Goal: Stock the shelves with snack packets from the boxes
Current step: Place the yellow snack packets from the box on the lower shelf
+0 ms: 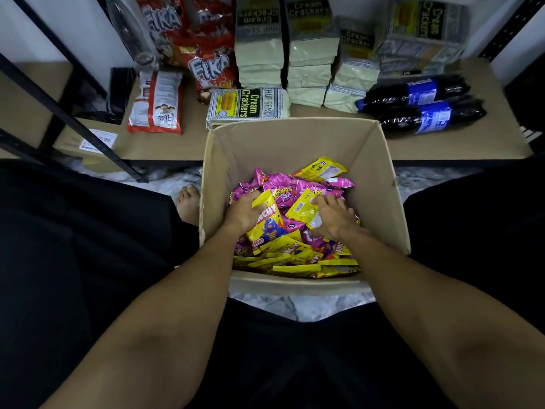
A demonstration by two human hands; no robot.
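An open cardboard box [380,178] stands on the floor between my knees, holding several yellow and pink snack packets. My left hand [243,212] reaches into it and grips a yellow packet [267,224] at its left edge. My right hand [331,216] lies on another yellow packet [303,206], fingers curled over it. A pink Cornioz packet [281,193] lies between the two hands. Beyond the box is the low wooden shelf [165,146].
On the shelf lie red Fika bags [211,69], a white-backed bag [156,104], stacked cream cracker packs [309,54], one flat pack [247,106] and two dark cola bottles [421,104]. A black shelf frame [67,116] crosses at left. My bare foot [188,202] rests left of the box.
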